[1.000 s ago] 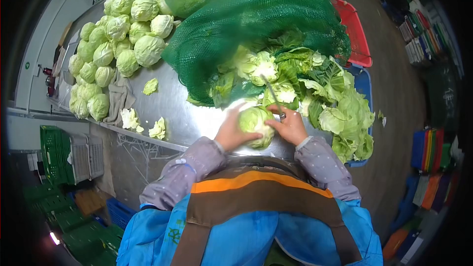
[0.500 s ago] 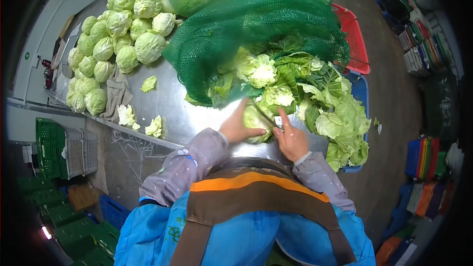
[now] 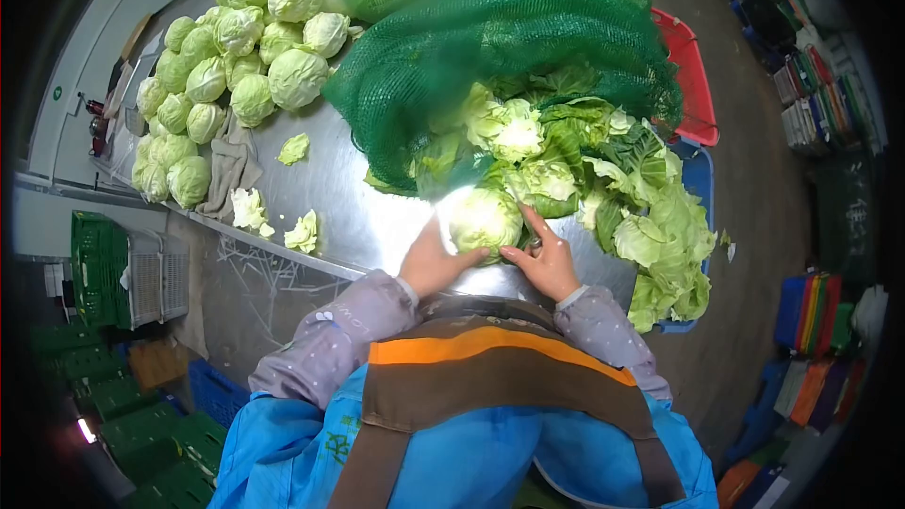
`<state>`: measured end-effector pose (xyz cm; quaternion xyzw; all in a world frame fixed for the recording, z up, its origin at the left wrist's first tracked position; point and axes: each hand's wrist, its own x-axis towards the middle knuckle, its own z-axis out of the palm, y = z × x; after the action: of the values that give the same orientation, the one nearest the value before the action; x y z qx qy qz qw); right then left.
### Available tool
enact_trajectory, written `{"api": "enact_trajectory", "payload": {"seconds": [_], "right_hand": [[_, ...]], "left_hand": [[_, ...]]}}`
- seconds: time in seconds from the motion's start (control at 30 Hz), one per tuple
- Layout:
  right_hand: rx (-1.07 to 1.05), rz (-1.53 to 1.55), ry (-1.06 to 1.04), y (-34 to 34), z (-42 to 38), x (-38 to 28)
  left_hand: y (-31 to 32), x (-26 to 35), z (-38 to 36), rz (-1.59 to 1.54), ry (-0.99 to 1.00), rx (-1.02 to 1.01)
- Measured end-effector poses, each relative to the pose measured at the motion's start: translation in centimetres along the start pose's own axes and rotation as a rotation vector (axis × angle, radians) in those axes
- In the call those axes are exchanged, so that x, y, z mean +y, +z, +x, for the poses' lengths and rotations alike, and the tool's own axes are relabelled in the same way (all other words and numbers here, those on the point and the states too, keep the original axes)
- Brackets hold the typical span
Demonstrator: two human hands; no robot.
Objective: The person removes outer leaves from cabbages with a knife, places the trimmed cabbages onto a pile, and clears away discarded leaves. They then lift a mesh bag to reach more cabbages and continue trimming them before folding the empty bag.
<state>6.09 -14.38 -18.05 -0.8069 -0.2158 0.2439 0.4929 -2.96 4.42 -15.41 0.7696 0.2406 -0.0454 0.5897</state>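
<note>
Whereas the knife blade showed a second ago, now both hands cup the cabbage [image 3: 485,219] on the worktop [image 3: 325,190]: left hand [image 3: 432,262] fingers curled under it, right hand [image 3: 540,259] fingers pressed against its side.

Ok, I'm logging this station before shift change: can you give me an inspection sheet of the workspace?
Surface: steel table, glare near the hands.
Job's things: cabbage between both hands; knife not clearly visible.
Clutter: loose leaves piled right, scraps, cloth, green net sack, trimmed heads far left.
Grippers: left hand cups the cabbage; right hand touches its side.
Cables: nothing seen.
Surroundings: red crate, green crates, stacked coloured crates.
</note>
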Motion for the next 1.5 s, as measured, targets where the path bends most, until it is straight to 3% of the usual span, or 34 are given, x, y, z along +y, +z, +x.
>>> {"api": "enact_trajectory", "payload": {"seconds": [0.03, 0.07, 0.1, 0.17, 0.23, 0.3, 0.37, 0.4, 0.43, 0.5, 0.53, 0.57, 0.63, 0.7, 0.77, 0.9, 0.97, 1.0, 1.07, 1.1, 1.17, 1.2, 1.27, 1.3, 1.37, 1.4, 1.43, 1.5], "right_hand": [[0.0, 0.003, 0.004, -0.2, 0.0, 0.2], [-0.048, 0.001, -0.007, -0.5, 0.1, 0.3], [-0.095, -0.005, -0.022, -0.9, 0.3, 0.3], [-0.122, -0.069, -0.028, -1.8, -0.5, -0.9], [0.051, -0.465, -0.084, -2.4, -2.4, -2.4], [0.039, -0.502, -0.032, -2.4, -3.0, -2.7], [0.114, -0.567, -0.15, -1.6, -3.6, -2.3], [0.033, -0.615, -0.063, -1.4, -3.1, -2.3], [0.036, -0.613, -0.051, -0.8, -2.6, -1.1], [0.221, 0.063, 0.216, 0.1, -0.8, 1.2], [0.245, 0.129, 0.23, -0.1, -0.8, 1.3], [0.245, 0.131, 0.227, -0.2, -0.7, 1.2], [0.245, -0.074, 0.015, -0.2, -1.0, 0.8], [0.214, -0.066, 0.031, -0.7, -0.2, 0.5], [0.19, -0.054, 0.022, -1.4, 1.2, 1.3], [0.377, -0.344, 0.119, -1.4, 4.2, 7.0], [0.659, 0.085, 0.293, -1.0, 6.5, 9.0], [0.649, 0.086, 0.295, -1.4, 5.9, 6.9], [0.537, 0.708, 0.199, -3.1, 4.0, 0.3], [0.534, 0.706, 0.196, -2.8, 2.8, -0.3], [0.323, 0.241, 0.008, -1.9, -0.4, -0.5], [0.318, 0.235, 0.009, -1.8, -0.7, -0.1], [0.062, 0.036, 0.031, -1.6, -0.9, 1.3], [0.062, 0.038, 0.034, -1.6, -0.4, 1.2], [-0.015, 0.134, 0.029, -1.7, 2.3, 0.3], [-0.024, 0.15, 0.06, -1.8, 3.1, -1.2], [0.007, 0.172, 0.185, -1.7, 4.0, -0.8], [0.215, 0.28, -0.069, -1.1, 3.5, 0.0]], "left_hand": [[-0.8, 0.7, 0.3, 0.395, 0.253, 0.178], [-1.3, -0.7, 2.2, 0.45, 0.366, 0.075], [-1.5, 0.3, 2.8, 0.448, 0.368, 0.08], [-1.1, 3.0, 3.2, 0.603, 0.133, -0.229], [0.8, 2.4, 3.0, 0.643, 0.166, -0.15], [2.8, 1.7, 3.0, 0.491, 0.196, 0.086], [3.8, 1.8, 3.0, 0.405, 0.198, 0.022], [4.4, 1.8, 2.8, 0.295, 0.217, 0.014], [4.7, 2.0, 2.5, 0.184, 0.235, 0.01], [4.8, 2.7, 2.1, 0.197, 0.188, -0.009], [4.8, 2.5, 1.9, 0.203, 0.247, 0.015], [4.7, 2.2, 1.7, 0.214, 0.304, 0.033], [4.7, 1.4, 1.7, 0.23, 0.275, 0.015], [4.6, 0.6, 1.5, 0.247, 0.328, 0.041], [3.7, 0.8, 1.1, 0.218, 0.292, 0.018], [2.2, -1.6, -0.3, 0.078, 0.234, -0.049], [1.7, -2.5, -0.5, -0.033, 0.109, -0.18], [1.6, -2.4, -0.8, -0.033, 0.101, -0.173], [1.4, -1.1, -1.1, 0.047, -0.336, -0.203], [1.1, -0.5, -1.1, 0.044, -0.335, -0.2], [0.7, 0.4, -0.9, 0.018, -0.303, -0.364], [0.6, 0.5, -0.8, 0.01, -0.305, -0.363], [0.3, 0.7, -0.1, 0.472, 0.286, -0.201], [0.5, 2.2, 0.5, 0.683, 0.38, -0.088], [1.6, 2.8, 3.0, 0.439, 0.561, -0.244], [2.0, 3.8, 3.9, 0.527, 0.379, -0.365], [2.2, 3.3, 4.5, 0.497, 0.353, -0.346], [2.6, 4.2, 4.3, 0.546, 0.046, -0.291]]}}
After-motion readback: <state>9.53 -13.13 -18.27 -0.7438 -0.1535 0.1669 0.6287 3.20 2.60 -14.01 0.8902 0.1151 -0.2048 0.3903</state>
